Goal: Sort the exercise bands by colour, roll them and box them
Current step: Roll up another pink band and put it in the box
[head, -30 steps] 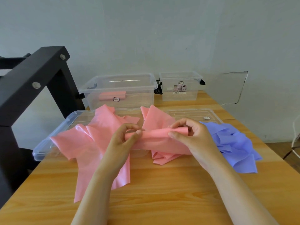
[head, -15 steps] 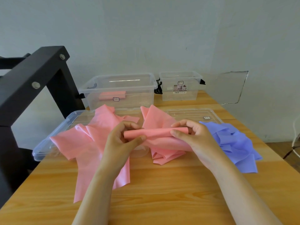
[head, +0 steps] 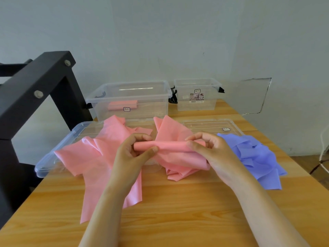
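A pink band [head: 170, 146] is partly rolled into a tube above the table. My left hand [head: 132, 154] pinches its left end and my right hand [head: 211, 152] pinches its right end; the unrolled rest hangs below onto a pink heap [head: 178, 168]. Another loose pink band [head: 99, 157] lies spread on the left. Crumpled blue bands [head: 258, 157] lie to the right. A rolled pink band [head: 122, 105] sits in the large clear box [head: 160, 97] at the back. The smaller clear box [head: 213, 100] beside it holds no band.
Two clear lids lie flat under the bands, one on the left [head: 53, 157] and one on the right [head: 213, 124]. A black metal frame [head: 35, 86] stands at the table's left edge. Bare wooden table [head: 178, 211] shows in front. The wall runs close behind the boxes.
The pink tube between my hands has grown tighter and straighter as my fingers turned it. Both hands stayed at nearly the same spot.
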{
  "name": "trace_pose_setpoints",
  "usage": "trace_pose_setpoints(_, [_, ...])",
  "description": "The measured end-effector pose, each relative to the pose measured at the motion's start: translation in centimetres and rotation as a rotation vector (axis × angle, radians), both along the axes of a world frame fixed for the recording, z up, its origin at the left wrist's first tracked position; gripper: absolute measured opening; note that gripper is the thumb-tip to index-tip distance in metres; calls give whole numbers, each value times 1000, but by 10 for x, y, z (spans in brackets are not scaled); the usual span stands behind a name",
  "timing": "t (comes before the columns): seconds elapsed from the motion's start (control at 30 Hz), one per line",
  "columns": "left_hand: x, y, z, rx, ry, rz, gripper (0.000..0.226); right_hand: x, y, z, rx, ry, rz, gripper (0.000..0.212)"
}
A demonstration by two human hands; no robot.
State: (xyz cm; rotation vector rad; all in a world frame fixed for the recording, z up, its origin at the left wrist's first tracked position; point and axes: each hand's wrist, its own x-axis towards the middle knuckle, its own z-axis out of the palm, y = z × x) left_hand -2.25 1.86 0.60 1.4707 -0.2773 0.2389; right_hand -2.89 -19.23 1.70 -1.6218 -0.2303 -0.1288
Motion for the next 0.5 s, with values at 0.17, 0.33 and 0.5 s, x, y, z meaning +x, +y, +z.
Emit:
trace_pose_setpoints(0.17, [1, 0, -3, 27, 75, 4, 15, 2, -2, -2, 19, -32, -25, 16])
trace_pose_setpoints(0.33, [2, 0, -4, 102, 109, -23, 17, 2, -4, -1, -27, -71, -25, 25])
trace_pose_setpoints(0.5, [-1, 1, 0, 2, 34, -60, 31, 5, -9, -4, -116, -10, 9, 24])
